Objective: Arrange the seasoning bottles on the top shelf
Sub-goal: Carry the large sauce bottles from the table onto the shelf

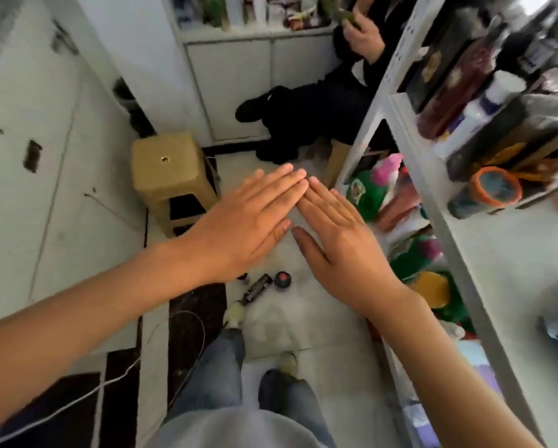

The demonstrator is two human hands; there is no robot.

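Observation:
My left hand (245,221) and my right hand (339,240) are stretched out flat in front of me, palms down, fingertips nearly touching; neither holds anything. On the top shelf (503,247) of the white rack at the right stand a dark red bottle (452,88), a white-capped bottle (494,92), a dark box (494,137) and an orange-lidded jar (487,192), all blurred. On the floor below my hands lie a dark bottle (256,287) and a round black jar with a red spot (283,280).
A tan plastic stool (171,169) stands on the floor ahead. Another person in dark clothes (329,108) sits beyond it by a white cabinet (232,85). Lower rack shelves hold green and pink packages (377,185). A white cable (116,376) runs across the floor at left.

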